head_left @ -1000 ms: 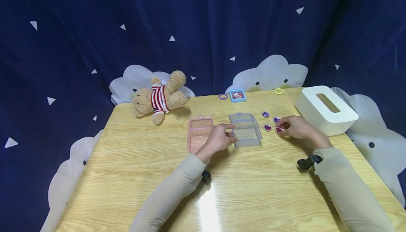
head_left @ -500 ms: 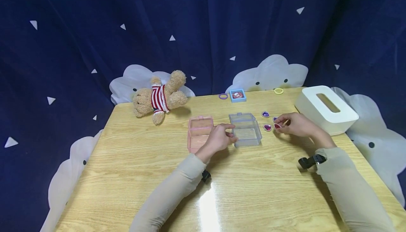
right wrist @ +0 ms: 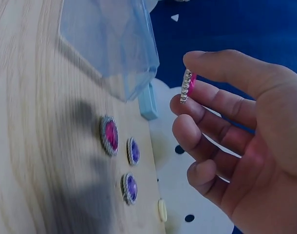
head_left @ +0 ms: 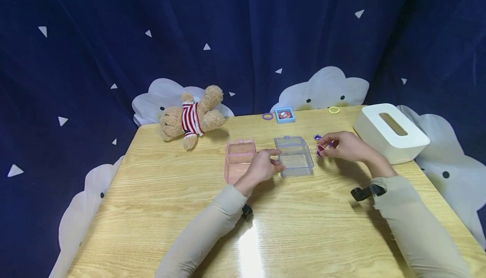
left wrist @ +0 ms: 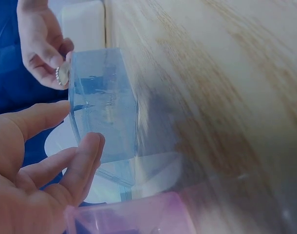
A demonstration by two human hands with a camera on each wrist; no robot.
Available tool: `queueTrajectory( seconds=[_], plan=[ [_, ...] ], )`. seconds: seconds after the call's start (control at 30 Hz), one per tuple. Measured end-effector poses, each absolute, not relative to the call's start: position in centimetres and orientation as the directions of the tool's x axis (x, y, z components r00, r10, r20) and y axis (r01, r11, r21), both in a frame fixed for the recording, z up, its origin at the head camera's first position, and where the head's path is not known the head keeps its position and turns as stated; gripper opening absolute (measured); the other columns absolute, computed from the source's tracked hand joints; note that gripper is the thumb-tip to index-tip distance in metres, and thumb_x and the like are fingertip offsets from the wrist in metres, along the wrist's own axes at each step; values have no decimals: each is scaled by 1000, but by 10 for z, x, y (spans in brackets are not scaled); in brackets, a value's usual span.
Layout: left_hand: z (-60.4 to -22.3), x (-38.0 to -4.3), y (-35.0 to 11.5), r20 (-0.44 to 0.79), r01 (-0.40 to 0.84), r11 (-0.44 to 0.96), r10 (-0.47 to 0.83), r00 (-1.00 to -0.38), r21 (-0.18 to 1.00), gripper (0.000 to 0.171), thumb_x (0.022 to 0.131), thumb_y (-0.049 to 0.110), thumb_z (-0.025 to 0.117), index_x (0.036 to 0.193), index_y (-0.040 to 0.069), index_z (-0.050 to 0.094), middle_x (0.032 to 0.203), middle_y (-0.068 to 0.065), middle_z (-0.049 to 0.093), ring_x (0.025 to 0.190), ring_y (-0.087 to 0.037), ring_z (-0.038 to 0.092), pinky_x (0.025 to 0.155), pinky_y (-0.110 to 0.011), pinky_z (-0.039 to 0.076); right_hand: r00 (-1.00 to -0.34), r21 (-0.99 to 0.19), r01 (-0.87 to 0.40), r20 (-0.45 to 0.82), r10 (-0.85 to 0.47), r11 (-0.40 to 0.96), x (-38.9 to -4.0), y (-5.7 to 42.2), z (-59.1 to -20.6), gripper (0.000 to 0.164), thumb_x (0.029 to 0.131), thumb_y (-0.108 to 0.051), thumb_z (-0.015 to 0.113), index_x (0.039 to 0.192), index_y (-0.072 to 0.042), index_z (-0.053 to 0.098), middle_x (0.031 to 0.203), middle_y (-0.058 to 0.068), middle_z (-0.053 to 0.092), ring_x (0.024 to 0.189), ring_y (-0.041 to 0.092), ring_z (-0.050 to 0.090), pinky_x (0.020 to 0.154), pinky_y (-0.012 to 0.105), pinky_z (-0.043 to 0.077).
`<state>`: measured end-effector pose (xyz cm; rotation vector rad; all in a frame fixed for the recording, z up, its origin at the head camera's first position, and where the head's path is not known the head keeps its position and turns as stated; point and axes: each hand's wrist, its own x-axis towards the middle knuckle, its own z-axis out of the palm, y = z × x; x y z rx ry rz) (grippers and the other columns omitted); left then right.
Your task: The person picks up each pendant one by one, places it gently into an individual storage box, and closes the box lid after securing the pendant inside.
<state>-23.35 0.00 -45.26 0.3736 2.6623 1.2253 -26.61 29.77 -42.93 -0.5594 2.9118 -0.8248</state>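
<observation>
Between thumb and fingertips, my right hand (head_left: 347, 146) pinches a pink gem (right wrist: 188, 87) with a silver beaded rim, lifted off the table and turned edge-on in the right wrist view. Below it on the wood lie another pink gem (right wrist: 109, 135) and two purple gems (right wrist: 133, 151). The clear bluish plastic box (head_left: 297, 171) stands just left of that hand, its lid tipped back. My left hand (head_left: 261, 167) has loosely spread fingers right at the left side of this box. Under and beside the left hand is an open pink plastic box (head_left: 241, 144).
A white tissue box (head_left: 395, 130) stands at the right. Along the back edge are a purple ring (head_left: 267, 113), a small blue-framed square (head_left: 284, 115) and a yellow ring (head_left: 334, 107). A teddy bear (head_left: 191, 119) in a striped shirt lies at the back left.
My right hand has lifted the pink gem and carried it left, over the other gems towards the clear box. My left hand has stayed at the clear box.
</observation>
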Motion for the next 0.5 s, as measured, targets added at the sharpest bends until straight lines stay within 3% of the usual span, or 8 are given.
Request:
queueTrajectory(
  seconds=[0.2,0.5],
  plan=[
    [-452,-234,0,-53,157,622,306,-951,767,52,83,17,82,132,9,65,98,-6,77,83,-9,74,70,-17,56,-916,-551,-352,39,-398,756,-267,284,-426,27,81,-24,83,106,-17,74,97,1,74,72,12,56,60,23,45],
    [-449,-231,-1,-56,159,621,312,-949,768,53,84,16,81,133,11,64,102,-8,77,84,-9,74,76,-19,57,-892,-576,-385,32,-451,721,-269,266,-431,27,84,-19,80,109,-14,74,100,-1,75,78,13,59,66,23,49]
  ],
)
